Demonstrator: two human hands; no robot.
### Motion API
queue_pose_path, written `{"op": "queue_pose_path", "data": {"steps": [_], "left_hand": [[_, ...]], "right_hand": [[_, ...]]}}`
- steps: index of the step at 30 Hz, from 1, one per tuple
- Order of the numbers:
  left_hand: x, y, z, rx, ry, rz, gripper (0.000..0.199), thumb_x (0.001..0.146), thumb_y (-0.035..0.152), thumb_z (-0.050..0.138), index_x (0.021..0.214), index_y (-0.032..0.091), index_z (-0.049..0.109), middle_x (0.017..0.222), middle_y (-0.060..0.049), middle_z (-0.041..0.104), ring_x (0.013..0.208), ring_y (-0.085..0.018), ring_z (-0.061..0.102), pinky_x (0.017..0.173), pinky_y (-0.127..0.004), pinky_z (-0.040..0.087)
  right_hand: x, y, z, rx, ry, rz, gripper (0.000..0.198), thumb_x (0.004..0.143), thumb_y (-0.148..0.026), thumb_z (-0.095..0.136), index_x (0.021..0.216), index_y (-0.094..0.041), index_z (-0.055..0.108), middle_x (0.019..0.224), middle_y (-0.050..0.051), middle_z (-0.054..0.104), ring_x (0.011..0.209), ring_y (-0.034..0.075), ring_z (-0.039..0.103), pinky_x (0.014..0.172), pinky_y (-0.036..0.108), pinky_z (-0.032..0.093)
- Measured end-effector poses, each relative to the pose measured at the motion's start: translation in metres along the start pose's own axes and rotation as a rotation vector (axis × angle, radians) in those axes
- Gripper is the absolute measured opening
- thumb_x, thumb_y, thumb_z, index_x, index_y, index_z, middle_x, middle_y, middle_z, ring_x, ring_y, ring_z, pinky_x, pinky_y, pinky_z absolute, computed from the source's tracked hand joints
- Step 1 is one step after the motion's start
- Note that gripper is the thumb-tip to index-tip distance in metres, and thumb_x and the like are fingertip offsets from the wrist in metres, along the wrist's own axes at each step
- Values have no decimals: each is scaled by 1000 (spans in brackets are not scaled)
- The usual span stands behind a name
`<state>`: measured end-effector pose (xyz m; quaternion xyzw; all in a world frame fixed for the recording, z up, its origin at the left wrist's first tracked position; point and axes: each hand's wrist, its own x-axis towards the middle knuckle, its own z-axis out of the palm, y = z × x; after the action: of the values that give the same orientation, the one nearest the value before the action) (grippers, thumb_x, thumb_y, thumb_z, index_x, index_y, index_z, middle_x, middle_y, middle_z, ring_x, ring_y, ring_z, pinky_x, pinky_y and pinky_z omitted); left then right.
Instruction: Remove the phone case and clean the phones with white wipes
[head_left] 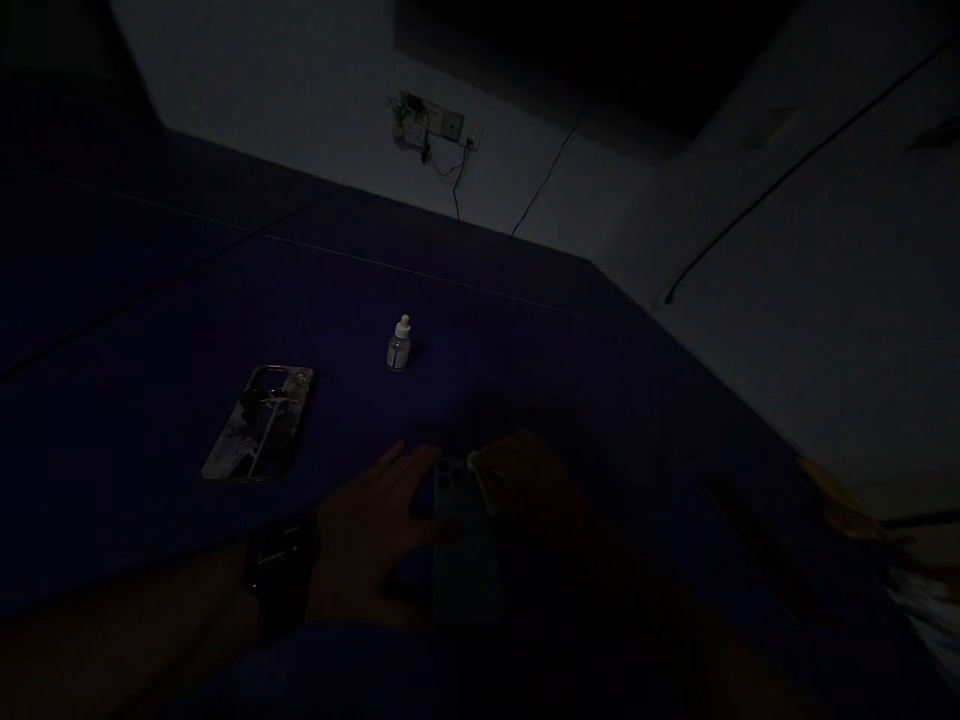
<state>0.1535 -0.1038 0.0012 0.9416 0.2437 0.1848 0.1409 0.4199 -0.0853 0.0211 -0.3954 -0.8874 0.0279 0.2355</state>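
Note:
A phone [466, 565] lies back up on the dark blue surface, with its camera lenses at the far end. My left hand [375, 535], with a black smartwatch [281, 562] on its wrist, holds the phone from the left. Its thumb rests on the phone's back and its fingertips meet the upper left corner. At the upper right corner, my right hand [529, 475] is closed in a pinch on a small white-tipped stick [472, 461]. Darkness hides most of that stick and the right fingers.
A patterned phone case [261, 425] lies to the left. Beyond the hands stands a small dropper bottle [399, 347] with a white top. A dark flat object [761, 545] lies to the right. Sockets with cables [431, 125] are on the far wall. The room is very dim.

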Motion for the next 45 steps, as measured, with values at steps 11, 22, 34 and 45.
{"op": "queue_pose_path", "data": {"steps": [11, 22, 34, 45], "left_hand": [[0, -2, 9, -7, -2, -70, 76, 66, 69, 77, 132, 34, 63, 165, -9, 21, 147, -50, 20, 115, -68, 23], [1, 2, 3, -34, -10, -82, 64, 73, 65, 73, 129, 35, 66, 165, -8, 24, 147, -47, 24, 118, -66, 19], [1, 1, -1, -44, -34, -84, 70, 71, 69, 73, 132, 37, 63, 164, -9, 25, 147, -48, 23, 117, -66, 19], [2, 2, 3, -55, -9, -105, 70, 68, 71, 73, 128, 37, 66, 164, -8, 27, 147, -48, 24, 117, -66, 17]], "right_hand": [[22, 9, 7, -102, -165, -169, 11, 93, -18, 63, 98, -19, 72, 94, 7, 72, 86, 19, 63, 81, 35, 48], [31, 6, 0, -58, -203, -100, 9, 88, -16, 67, 93, -20, 73, 92, 7, 71, 88, 20, 63, 79, 35, 49], [58, -5, 1, 15, -353, -36, 6, 87, -14, 69, 90, -18, 72, 94, 5, 72, 90, 20, 64, 89, 37, 46], [59, -3, -6, 56, -406, 81, 8, 85, -15, 68, 92, -19, 71, 95, 4, 71, 91, 19, 64, 83, 34, 48]]}}
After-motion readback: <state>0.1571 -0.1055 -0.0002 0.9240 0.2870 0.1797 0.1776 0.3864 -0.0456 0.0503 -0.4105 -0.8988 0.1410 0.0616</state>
